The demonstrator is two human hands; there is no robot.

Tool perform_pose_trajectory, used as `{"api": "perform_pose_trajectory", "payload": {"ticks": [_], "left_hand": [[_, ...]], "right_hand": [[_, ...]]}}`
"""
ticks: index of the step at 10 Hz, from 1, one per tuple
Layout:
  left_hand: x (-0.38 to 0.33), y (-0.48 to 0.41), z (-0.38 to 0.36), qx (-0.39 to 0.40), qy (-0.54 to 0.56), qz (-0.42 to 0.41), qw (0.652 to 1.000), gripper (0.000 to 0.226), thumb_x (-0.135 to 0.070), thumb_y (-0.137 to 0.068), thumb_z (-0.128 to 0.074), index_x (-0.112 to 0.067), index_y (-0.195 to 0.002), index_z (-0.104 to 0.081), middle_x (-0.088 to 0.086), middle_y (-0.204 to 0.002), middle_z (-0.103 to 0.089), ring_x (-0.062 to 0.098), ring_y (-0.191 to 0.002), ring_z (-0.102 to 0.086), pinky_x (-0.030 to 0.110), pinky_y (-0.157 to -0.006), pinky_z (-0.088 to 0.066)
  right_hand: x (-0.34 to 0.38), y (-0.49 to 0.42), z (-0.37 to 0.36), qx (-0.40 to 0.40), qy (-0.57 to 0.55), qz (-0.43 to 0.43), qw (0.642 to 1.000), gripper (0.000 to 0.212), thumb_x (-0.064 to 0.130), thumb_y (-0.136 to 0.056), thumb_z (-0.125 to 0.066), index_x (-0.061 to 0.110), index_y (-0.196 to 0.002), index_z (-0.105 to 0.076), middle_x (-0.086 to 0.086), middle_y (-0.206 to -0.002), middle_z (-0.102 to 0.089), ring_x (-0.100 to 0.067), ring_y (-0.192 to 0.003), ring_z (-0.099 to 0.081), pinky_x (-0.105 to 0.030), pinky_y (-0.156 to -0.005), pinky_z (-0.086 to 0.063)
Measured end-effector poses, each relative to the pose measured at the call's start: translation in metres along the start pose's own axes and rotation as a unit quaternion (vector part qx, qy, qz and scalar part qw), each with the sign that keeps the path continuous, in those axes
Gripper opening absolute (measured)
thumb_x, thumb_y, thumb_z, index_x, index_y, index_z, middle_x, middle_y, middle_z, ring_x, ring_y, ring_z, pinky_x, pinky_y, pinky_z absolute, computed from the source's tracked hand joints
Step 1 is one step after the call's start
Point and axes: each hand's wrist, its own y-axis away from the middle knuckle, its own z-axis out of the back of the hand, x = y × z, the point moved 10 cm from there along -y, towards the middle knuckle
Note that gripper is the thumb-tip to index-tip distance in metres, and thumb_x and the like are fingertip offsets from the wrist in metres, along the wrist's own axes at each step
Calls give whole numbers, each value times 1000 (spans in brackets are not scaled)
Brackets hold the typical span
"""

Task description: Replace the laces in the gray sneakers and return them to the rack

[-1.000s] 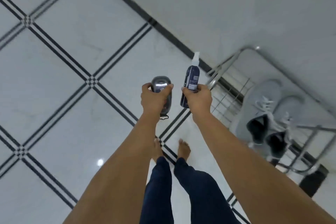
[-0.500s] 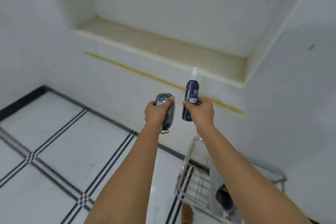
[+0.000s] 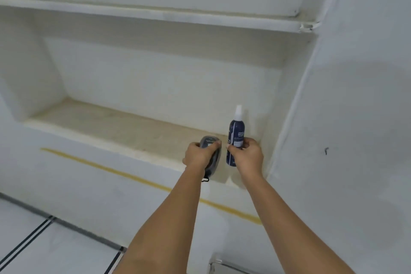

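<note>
One dark blue spray bottle (image 3: 236, 138) is upright, long axis vertical, white nozzle up; the right hand (image 3: 246, 157) is wrapped round its lower half. The left hand (image 3: 196, 159) is clamped on one gray oval case (image 3: 211, 160), tilted up and away. Both are over the right end of the lower shelf (image 3: 111, 127); a second shelf (image 3: 155, 14) is above. A metal rack (image 3: 219, 266) corner shows at the bottom edge.

Only a corner of the rack (image 3: 219, 266) shows, at the bottom edge of view. It is silvery metal with a rounded bend.
</note>
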Motion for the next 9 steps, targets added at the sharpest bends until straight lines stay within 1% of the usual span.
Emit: {"api": "perform_pose_trajectory", "payload": {"ticks": [1, 2, 3, 4, 5, 6, 7, 8, 9], "left_hand": [[4, -22, -22, -6, -40, 10, 999, 60, -63, -59, -72, -19, -95, -54, 6, -98, -64, 30, -102, -56, 41, -88, -50], [7, -37, -40, -9, -77, 10, 997, 63, -64, -62, -69, -17, -102, -56, 6, -103, -63, 30, -106, -52, 42, -89, -49], [13, -43, -53, -8, -103, 20, 994, 68, -67, -60, -68, -18, -106, -56, 6, -107, -61, 30, -107, -52, 43, -91, -49], [24, -42, -59, -12, -128, 31, 991, 70, -69, -58, -66, -20, -107, -56, 5, -110, -60, 30, -108, -51, 44, -92, -48], [23, -41, -57, -26, -148, 29, 988, 70, -69, -63, -65, -17, -110, -58, 7, -114, -57, 31, -111, -49, 44, -93, -47], [20, -40, -55, -22, -156, 33, 987, 73, -72, -64, -63, -14, -109, -60, 7, -114, -56, 32, -111, -48, 45, -92, -47], [24, -37, -56, -10, -146, 31, 989, 84, -78, -55, -58, -14, -109, -61, 9, -114, -59, 33, -107, -53, 46, -92, -48], [23, -28, -45, -27, -116, 13, 993, 83, -69, -66, -62, -12, -126, -53, 10, -129, -53, 34, -119, -48, 46, -99, -43], [21, -15, -34, -37, -83, -9, 996, 80, -58, -74, -66, -12, -136, -43, 10, -138, -46, 32, -128, -40, 48, -104, -37]], "right_hand": [[-15, -23, 5, -10, 3, -3, 1000, 27, 8, -80, -70, 11, -104, -57, 5, -78, -56, -4, -60, -50, -5, -45, -36], [-34, -38, 7, -20, 9, -14, 1000, 28, 7, -80, -67, 12, -105, -56, 11, -72, -54, -14, -68, -56, -9, -49, -38], [-49, -44, 5, -17, 21, -23, 999, 34, 8, -80, -67, 15, -110, -55, 4, -90, -61, -17, -82, -57, -25, -70, -45], [-63, -45, 3, -18, 14, -22, 999, 31, 7, -79, -68, 21, -101, -52, 4, -91, -61, -19, -86, -60, -34, -79, -51], [-69, -43, 2, -23, 2, -23, 999, 34, 8, -79, -68, 17, -109, -54, 4, -93, -60, -18, -88, -60, -31, -80, -50], [-68, -44, 0, -22, 0, -16, 1000, 37, 7, -80, -68, 14, -114, -55, 3, -98, -62, -15, -90, -59, -28, -81, -48], [-69, -42, -1, -17, 1, -21, 1000, 39, 7, -80, -69, 14, -116, -55, 2, -101, -62, -13, -90, -57, -25, -82, -46], [-69, -38, 0, -5, 12, -26, 1000, 39, 7, -81, -67, 14, -118, -57, 0, -106, -64, -12, -92, -56, -23, -83, -44], [-60, -25, 3, -7, 32, -22, 999, 39, 8, -84, -65, 11, -122, -55, 2, -102, -60, -12, -96, -54, -21, -81, -39]]}}
